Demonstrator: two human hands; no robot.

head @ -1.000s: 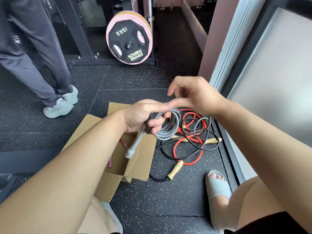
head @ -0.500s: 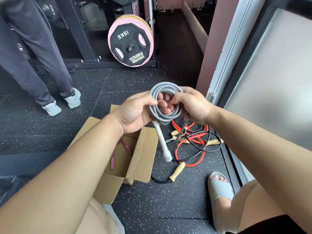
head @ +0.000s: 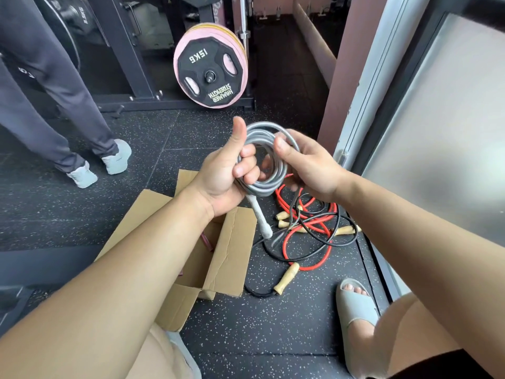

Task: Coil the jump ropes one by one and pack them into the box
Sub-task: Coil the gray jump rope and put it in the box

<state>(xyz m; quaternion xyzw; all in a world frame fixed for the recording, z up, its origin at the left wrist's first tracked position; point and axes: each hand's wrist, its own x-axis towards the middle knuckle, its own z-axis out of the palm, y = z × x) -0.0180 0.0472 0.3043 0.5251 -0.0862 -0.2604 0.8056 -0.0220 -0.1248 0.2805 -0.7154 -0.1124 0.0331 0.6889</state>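
A grey jump rope (head: 269, 132) is wound into a round coil, held upright above the floor. My left hand (head: 222, 173) grips the coil's left side with the fingers through the loop and the thumb raised. My right hand (head: 306, 162) holds the coil's right side, thumb pressed on the strands. The rope's white handle (head: 261, 218) hangs down below the coil. An open cardboard box (head: 226, 255) stands on the floor under my left forearm, with a dark red rope partly showing inside. Red and black jump ropes (head: 306, 231) with wooden handles lie tangled to the box's right.
A person's legs (head: 54, 86) stand at the left on the speckled rubber floor. A 15 kg weight plate (head: 210, 69) hangs on a rack behind. A wall and frosted door (head: 437, 132) close the right side. My sandalled foot (head: 355, 305) rests near the ropes.
The coil came up from a flat tilt to upright. My right hand closed on its right side, my left thumb lifted, and the white handle swung to hang straight down.
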